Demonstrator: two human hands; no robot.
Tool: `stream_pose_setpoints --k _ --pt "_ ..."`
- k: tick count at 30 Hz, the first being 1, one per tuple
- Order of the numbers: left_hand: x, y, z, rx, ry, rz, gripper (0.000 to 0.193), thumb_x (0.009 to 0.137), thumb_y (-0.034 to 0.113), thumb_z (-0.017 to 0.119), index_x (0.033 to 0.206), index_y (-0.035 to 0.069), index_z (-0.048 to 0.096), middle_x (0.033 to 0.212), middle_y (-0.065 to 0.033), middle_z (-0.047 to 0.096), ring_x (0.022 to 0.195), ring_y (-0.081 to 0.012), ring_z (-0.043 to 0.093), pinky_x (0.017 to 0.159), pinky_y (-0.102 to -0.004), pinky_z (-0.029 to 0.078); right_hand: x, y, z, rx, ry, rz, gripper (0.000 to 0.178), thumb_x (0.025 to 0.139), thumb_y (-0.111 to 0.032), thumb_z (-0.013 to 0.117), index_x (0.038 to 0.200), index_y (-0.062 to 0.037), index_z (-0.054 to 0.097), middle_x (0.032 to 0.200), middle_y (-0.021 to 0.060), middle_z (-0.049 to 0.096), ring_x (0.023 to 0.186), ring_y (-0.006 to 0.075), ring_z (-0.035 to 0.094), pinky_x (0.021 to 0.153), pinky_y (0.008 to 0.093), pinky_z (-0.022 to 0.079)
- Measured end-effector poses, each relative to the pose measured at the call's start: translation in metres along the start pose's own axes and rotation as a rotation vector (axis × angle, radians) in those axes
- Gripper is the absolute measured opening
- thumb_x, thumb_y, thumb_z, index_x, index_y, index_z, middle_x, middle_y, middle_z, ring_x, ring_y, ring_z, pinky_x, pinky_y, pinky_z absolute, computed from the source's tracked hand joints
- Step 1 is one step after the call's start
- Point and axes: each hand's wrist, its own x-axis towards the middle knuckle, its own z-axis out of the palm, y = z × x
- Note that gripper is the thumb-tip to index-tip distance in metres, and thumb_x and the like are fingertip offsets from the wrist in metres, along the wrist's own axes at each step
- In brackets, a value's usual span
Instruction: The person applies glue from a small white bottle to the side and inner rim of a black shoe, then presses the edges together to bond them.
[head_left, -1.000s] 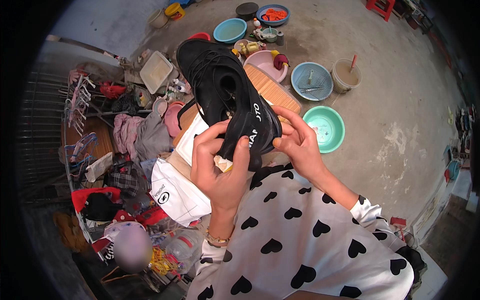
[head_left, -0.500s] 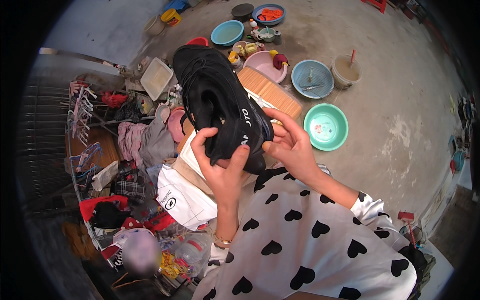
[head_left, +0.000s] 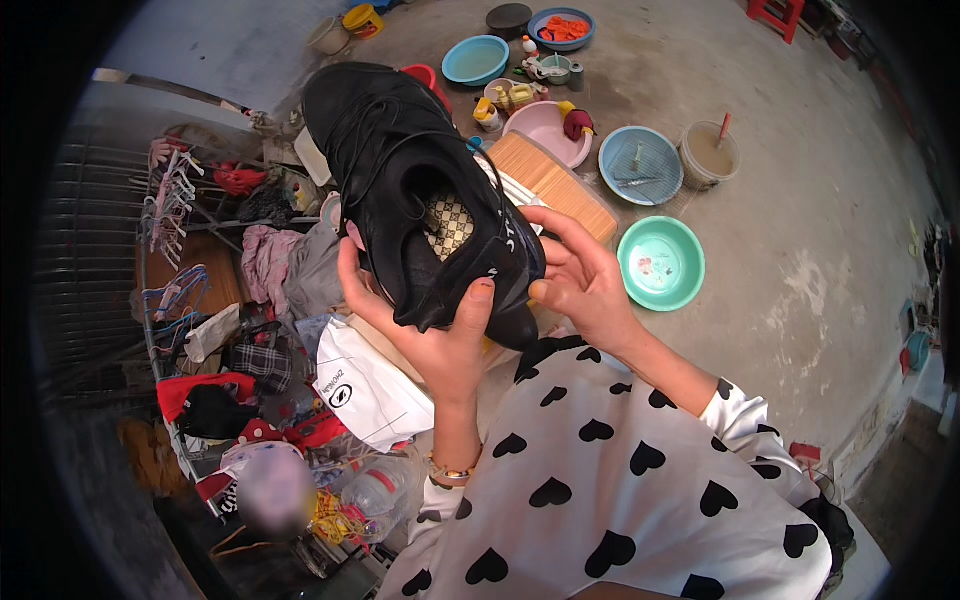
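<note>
A black lace-up shoe (head_left: 400,130) is held up in front of me, its toe pointing to the far left and its heel toward me. Through its opening a beige and black patterned insole (head_left: 448,228) shows. My left hand (head_left: 440,330) grips the near left side of the heel, thumb on the collar and fingers reaching under the shoe. My right hand (head_left: 580,275) pinches the right side of the heel between thumb and fingers. Dark laces hang loosely over the tongue.
Beyond the shoe lie a wooden slatted board (head_left: 560,185), a pink basin (head_left: 550,135) with a glove on its rim, a blue basin (head_left: 640,165), a bucket of murky water (head_left: 708,155) and a green basin (head_left: 660,263). At left stands a cluttered rack with hangers (head_left: 172,215).
The shoe has tilted so its opening faces me more, bringing the insole into view. My left hand has shifted left with its fingers further under the shoe.
</note>
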Motion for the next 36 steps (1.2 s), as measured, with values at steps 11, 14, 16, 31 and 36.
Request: stream_pose_setpoints --k 11,14,16,31,36 --pt "-0.010 -0.015 -0.013 -0.129 0.003 -0.243 0.048 0.072 -0.001 0.072 0.112 0.003 0.045 0.106 -0.0081 0.049 0.093 -0.0149 0.056 0.085 -0.0253 0.046 0.016 0.013 -0.004 -0.008 -0.001 0.095 0.064 0.079 0.012 0.054 0.138 0.0003 0.030 0.115 0.0133 0.057 0.104 0.0146 0.056 0.088 0.0272 0.047" --pt "-0.008 -0.019 -0.014 -0.111 0.102 -0.207 0.049 0.072 0.000 0.073 0.112 0.003 0.045 0.103 -0.0070 0.049 0.092 -0.0150 0.056 0.084 -0.0254 0.046 0.022 0.017 -0.005 0.017 -0.035 0.118 0.065 0.081 0.010 0.057 0.138 -0.0010 0.030 0.116 0.0133 0.057 0.103 0.0142 0.057 0.088 0.0266 0.047" --pt "-0.004 -0.020 -0.019 -0.086 0.121 -0.165 0.048 0.074 -0.001 0.071 0.113 0.004 0.044 0.104 -0.0080 0.051 0.093 -0.0158 0.056 0.086 -0.0270 0.046 0.027 0.020 -0.009 0.011 -0.021 0.126 0.063 0.082 0.006 0.060 0.138 -0.0012 0.031 0.116 0.0131 0.058 0.101 0.0139 0.058 0.088 0.0262 0.047" --pt "0.029 -0.041 -0.030 0.093 0.283 -0.144 0.050 0.074 -0.007 0.070 0.114 0.003 0.044 0.110 -0.0070 0.047 0.097 -0.0155 0.055 0.087 -0.0266 0.047 0.073 0.174 -0.238 -1.389 0.335 0.050 0.049 0.067 -0.027 0.078 0.104 0.0011 0.062 0.095 0.0165 0.062 0.091 0.0315 0.057 0.081 0.0398 0.044" --pt "0.033 -0.048 -0.039 0.230 0.326 -0.094 0.047 0.077 -0.007 0.067 0.116 0.004 0.043 0.105 -0.0094 0.057 0.094 -0.0163 0.058 0.087 -0.0280 0.048 0.096 0.204 -0.227 -1.579 0.325 0.121 0.055 0.066 -0.033 0.078 0.110 -0.0044 0.059 0.102 0.0150 0.059 0.101 0.0331 0.052 0.085 0.0447 0.039"
